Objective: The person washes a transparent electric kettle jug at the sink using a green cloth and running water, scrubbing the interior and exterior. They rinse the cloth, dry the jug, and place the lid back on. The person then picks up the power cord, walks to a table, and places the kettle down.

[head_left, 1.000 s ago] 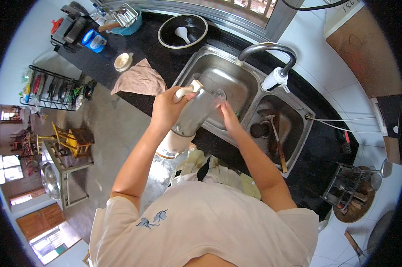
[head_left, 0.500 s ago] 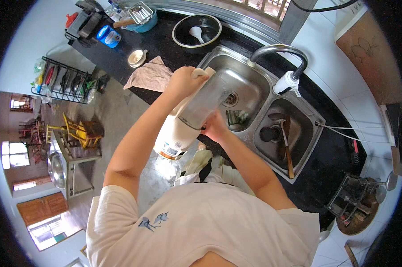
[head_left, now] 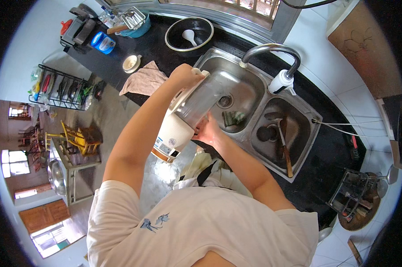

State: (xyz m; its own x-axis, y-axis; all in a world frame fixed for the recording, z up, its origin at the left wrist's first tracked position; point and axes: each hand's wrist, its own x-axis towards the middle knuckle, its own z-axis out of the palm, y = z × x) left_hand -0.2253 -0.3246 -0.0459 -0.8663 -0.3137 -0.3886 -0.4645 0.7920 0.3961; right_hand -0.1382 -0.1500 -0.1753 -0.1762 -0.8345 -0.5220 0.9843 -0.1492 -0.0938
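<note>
A cream blender [head_left: 173,131] with a clear jug [head_left: 204,103] is tilted in front of the sink, its mouth toward the left basin and its base toward me. My left hand [head_left: 185,76] is closed round the cream handle near the jug's mouth. Against the lower side, where jug meets base, my right hand [head_left: 207,129] supports the blender; some of its fingers are hidden behind it. The steel sink [head_left: 260,103] has two basins. A crumpled green-and-white cloth or pad [head_left: 233,118] lies in the left one, below the drain.
A curved faucet [head_left: 276,48] rises behind the sink. The right basin holds a wooden-handled utensil [head_left: 286,153]. Along the counter are a black basin [head_left: 173,38] with a white ladle [head_left: 189,37], a pink cloth [head_left: 144,81], a round cream lid [head_left: 131,63] and a blue tub [head_left: 104,43].
The view has shifted slightly. The blender's base has turned a little, showing more of its label side. My right hand's fingers have moved up along the jug's lower side.
</note>
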